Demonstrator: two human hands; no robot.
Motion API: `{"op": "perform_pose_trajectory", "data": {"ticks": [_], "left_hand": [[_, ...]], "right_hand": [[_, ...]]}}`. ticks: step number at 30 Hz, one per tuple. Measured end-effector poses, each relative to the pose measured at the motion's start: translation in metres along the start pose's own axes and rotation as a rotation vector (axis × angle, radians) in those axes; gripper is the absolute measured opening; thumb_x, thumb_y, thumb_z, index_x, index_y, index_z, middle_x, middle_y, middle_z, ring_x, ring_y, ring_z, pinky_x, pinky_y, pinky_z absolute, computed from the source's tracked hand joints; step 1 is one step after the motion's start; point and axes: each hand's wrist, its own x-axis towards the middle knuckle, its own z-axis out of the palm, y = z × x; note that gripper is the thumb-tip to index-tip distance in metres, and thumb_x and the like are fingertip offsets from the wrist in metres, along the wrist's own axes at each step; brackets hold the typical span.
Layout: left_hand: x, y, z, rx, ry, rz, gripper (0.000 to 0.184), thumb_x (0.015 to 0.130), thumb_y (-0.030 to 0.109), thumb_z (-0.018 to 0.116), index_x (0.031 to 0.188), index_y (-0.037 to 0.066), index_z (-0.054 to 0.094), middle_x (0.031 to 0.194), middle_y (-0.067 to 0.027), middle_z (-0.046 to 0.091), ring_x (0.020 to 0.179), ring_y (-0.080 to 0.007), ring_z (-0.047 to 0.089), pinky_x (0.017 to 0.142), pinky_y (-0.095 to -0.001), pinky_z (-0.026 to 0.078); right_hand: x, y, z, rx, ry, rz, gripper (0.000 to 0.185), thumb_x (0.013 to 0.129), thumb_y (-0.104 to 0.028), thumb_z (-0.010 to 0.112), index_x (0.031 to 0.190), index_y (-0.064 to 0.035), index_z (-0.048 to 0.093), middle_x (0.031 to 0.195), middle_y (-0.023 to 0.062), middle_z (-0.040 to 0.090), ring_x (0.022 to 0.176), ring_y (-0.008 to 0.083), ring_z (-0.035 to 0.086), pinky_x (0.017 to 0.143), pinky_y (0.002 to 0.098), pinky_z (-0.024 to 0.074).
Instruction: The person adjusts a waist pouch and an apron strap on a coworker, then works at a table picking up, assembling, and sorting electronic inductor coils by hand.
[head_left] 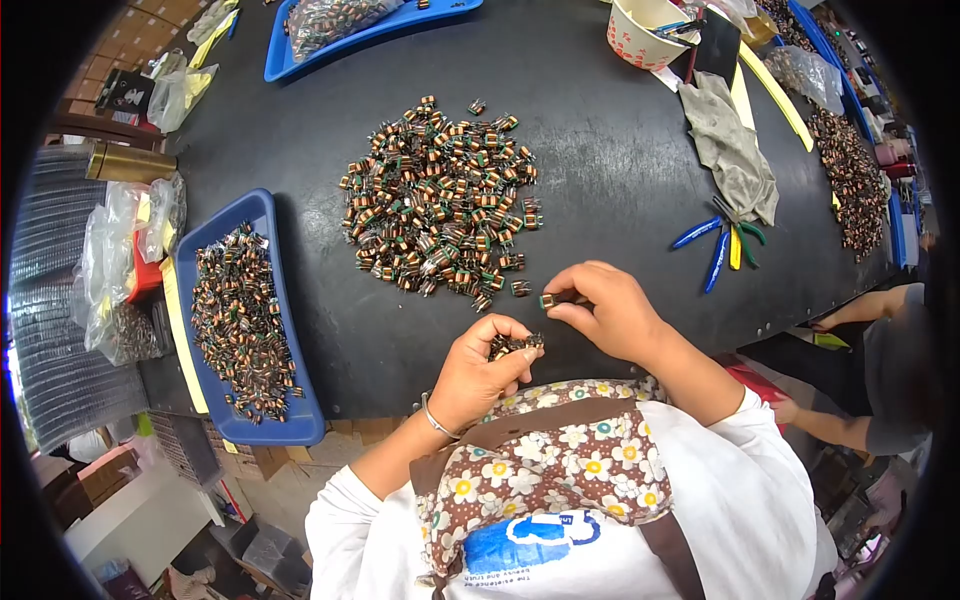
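A large heap of small copper-wound coils [440, 200] with green ends lies on the black table in front of me. My left hand [487, 368] is closed around several of these coils, and part of them shows between thumb and fingers. Just right of it, my right hand [603, 308] pinches a single coil [549, 300] between thumb and fingertips, slightly above the table edge area. One loose coil [520, 288] lies close to the right fingertips, at the heap's lower right.
A blue tray [312, 425] of coils stands at left; another blue tray [275, 62] is at the back. Pliers [718, 255], a grey glove [725, 140] and a paper tub [632, 50] lie to the right. Another person's arm [835, 425] shows at far right.
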Motion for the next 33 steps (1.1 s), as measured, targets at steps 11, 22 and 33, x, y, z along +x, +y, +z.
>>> {"op": "perform_pose_trajectory", "data": {"ticks": [11, 22, 33], "left_hand": [[-0.004, 0.000, -0.010, -0.437, -0.447, -0.026, 0.012, 0.085, 0.010, 0.059, 0.094, 0.004, 0.054, 0.097, -0.0167, 0.058, 0.073, -0.0137, 0.059, 0.052, -0.0194, 0.045], [0.000, -0.005, -0.017, -0.402, -0.514, -0.109, 0.012, 0.084, 0.010, 0.059, 0.092, 0.002, 0.055, 0.088, -0.0118, 0.059, 0.075, -0.0153, 0.060, 0.053, -0.0220, 0.047], [-0.002, 0.003, -0.010, -0.303, -0.567, -0.091, 0.011, 0.081, 0.009, 0.059, 0.087, 0.000, 0.055, 0.095, -0.0232, 0.057, 0.082, -0.0275, 0.062, 0.057, -0.0271, 0.053]], "right_hand": [[-0.002, 0.001, 0.004, 0.628, -0.120, 0.191, 0.018, 0.080, 0.003, 0.059, 0.098, 0.0002, 0.060, 0.091, 0.0025, 0.060, 0.083, 0.0084, 0.059, 0.073, 0.0211, 0.0470], [-0.003, -0.007, -0.002, 0.763, -0.238, 0.154, 0.024, 0.079, 0.000, 0.065, 0.102, -0.0008, 0.059, 0.089, 0.0027, 0.060, 0.081, 0.0071, 0.057, 0.072, 0.0217, 0.0467], [0.019, 0.007, 0.024, -0.126, 0.075, -0.285, 0.013, 0.071, -0.008, 0.064, 0.084, -0.0093, 0.063, 0.090, 0.0040, 0.060, 0.086, 0.0241, 0.054, 0.074, 0.0347, 0.0460]]}}
